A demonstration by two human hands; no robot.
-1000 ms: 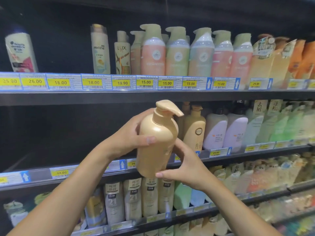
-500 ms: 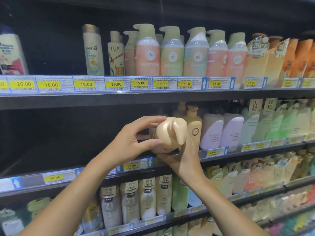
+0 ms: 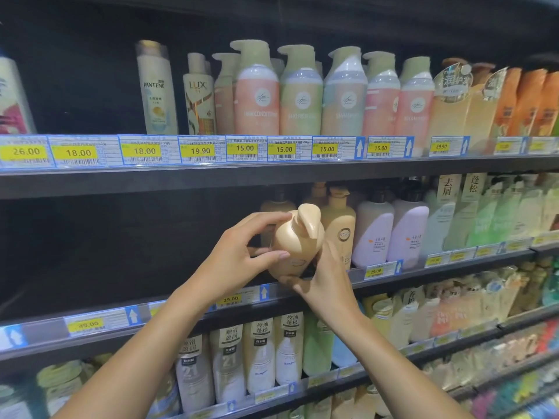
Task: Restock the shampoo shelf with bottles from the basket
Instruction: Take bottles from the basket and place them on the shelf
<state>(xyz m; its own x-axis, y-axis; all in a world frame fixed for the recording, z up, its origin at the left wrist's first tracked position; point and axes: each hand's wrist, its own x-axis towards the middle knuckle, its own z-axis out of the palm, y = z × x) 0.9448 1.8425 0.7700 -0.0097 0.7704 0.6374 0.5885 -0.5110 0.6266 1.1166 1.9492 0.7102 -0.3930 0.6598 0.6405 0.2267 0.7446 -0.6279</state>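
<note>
On my far left, up on the top shelf, a slim white Pantene bottle with a clear cap (image 3: 155,89) stands beside a cream and gold Lux bottle (image 3: 198,96), with a row of yellow price labels (image 3: 144,150) along the rail below them.

One level down, my left hand (image 3: 242,255) is clamped on the matte beige plastic pump bottle (image 3: 298,246). The fingers arch over its shoulder toward the pump collar and the thumb lies across its front.

That bottle sits at the front lip of the dark metal middle shelf (image 3: 169,313), above the 29.00 tag (image 3: 230,298). It leans back a little with its spout aimed at me. I cannot tell whether its base is resting on the shelf, since the hands cover it.

My right hand (image 3: 329,282) grips the lower part from the right, fingers curled under the bottom edge.

Just right of it stands a tan pump bottle marked KYJO (image 3: 340,228), touching or nearly so, then two lilac bottles with dark caps (image 3: 373,231).
</note>
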